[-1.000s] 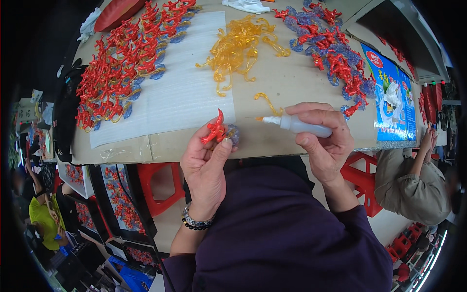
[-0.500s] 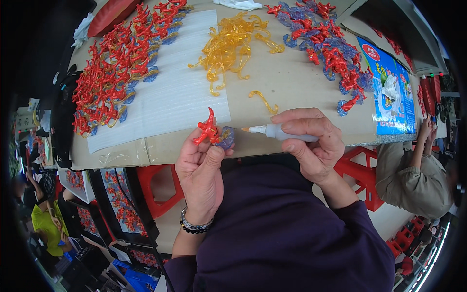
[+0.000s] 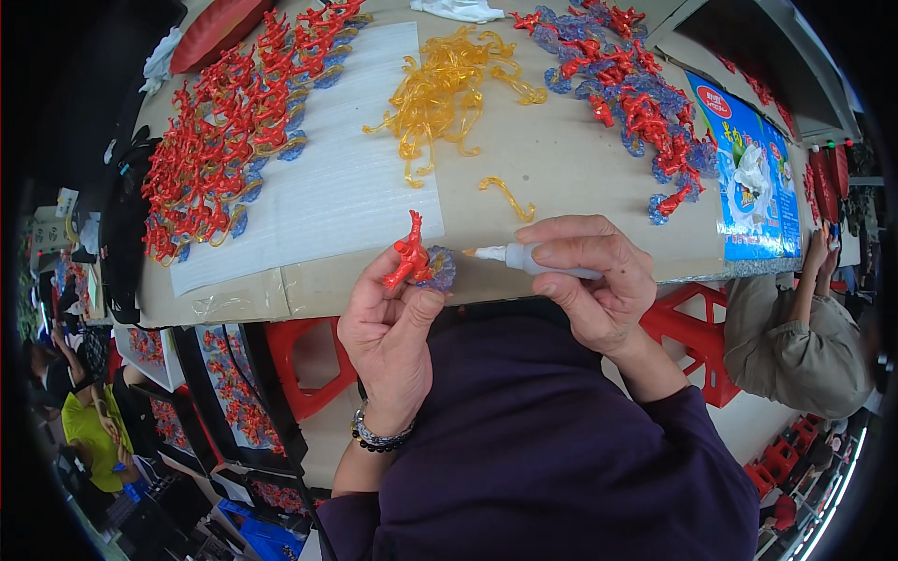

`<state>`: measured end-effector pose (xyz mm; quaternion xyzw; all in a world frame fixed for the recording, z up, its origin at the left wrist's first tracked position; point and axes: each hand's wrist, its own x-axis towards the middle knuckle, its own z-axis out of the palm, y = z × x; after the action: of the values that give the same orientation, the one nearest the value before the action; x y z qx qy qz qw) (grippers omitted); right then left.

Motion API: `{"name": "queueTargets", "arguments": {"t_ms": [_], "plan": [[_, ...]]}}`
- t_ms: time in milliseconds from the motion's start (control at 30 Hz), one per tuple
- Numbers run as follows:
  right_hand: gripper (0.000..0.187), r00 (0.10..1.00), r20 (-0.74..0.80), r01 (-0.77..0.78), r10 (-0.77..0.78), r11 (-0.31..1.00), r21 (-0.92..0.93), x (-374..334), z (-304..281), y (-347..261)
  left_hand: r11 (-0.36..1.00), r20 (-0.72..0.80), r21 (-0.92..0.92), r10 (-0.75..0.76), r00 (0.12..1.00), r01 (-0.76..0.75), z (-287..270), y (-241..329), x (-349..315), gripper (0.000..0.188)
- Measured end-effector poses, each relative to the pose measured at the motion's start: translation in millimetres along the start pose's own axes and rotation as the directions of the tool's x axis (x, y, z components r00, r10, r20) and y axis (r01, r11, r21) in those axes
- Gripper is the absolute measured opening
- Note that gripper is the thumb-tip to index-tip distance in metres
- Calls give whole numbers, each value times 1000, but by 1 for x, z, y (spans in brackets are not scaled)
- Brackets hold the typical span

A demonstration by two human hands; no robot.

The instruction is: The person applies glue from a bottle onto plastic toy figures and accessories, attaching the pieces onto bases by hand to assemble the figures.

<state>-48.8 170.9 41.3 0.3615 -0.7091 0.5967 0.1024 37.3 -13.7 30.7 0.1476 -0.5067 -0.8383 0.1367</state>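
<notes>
Between the fingers and thumb of my left hand [image 3: 391,323] is a small red figurine [image 3: 408,254], upright on a translucent blue-purple base [image 3: 440,269]. My right hand [image 3: 599,280] is closed round a small white squeeze bottle [image 3: 547,262] lying sideways, its narrow tip pointing left toward the base. Whether the tip touches the base I cannot tell; a small gap seems to show. Beyond my hands a single clear yellow curved strip [image 3: 508,196] lies on the table, nearer than a heap of similar yellow strips [image 3: 440,93].
Rows of red figurines with yellow strips [image 3: 215,159] cover a white foam sheet [image 3: 346,187] at left. More red figurines on blue bases [image 3: 645,112] lie at right, beside a blue printed sheet [image 3: 748,168]. Red stools [image 3: 313,369] stand below the table; another person [image 3: 795,337] sits at right.
My left hand has turned the figurine slightly and shifted a little to the right. The bottle in my right hand has dipped slightly and moved a touch left.
</notes>
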Motion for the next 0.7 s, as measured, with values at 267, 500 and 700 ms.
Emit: {"name": "queueTargets", "arguments": {"t_ms": [267, 500, 700], "plan": [[20, 1000, 25, 12, -11, 999, -36, 1, 0, 0, 1000, 19, 23, 20, 1000, -21, -1, -2, 0, 47], [21, 999, 28, 42, -41, 998, -46, 2, 1, 0, 998, 8, -65, -4, 1000, 5, 1, 1, 0, 49], [21, 998, -40, 51, -52, 998, -39, 3, 1, -3, 987, 10, -96, -126, 992, 127, -2, 1, 3, 44]]}}
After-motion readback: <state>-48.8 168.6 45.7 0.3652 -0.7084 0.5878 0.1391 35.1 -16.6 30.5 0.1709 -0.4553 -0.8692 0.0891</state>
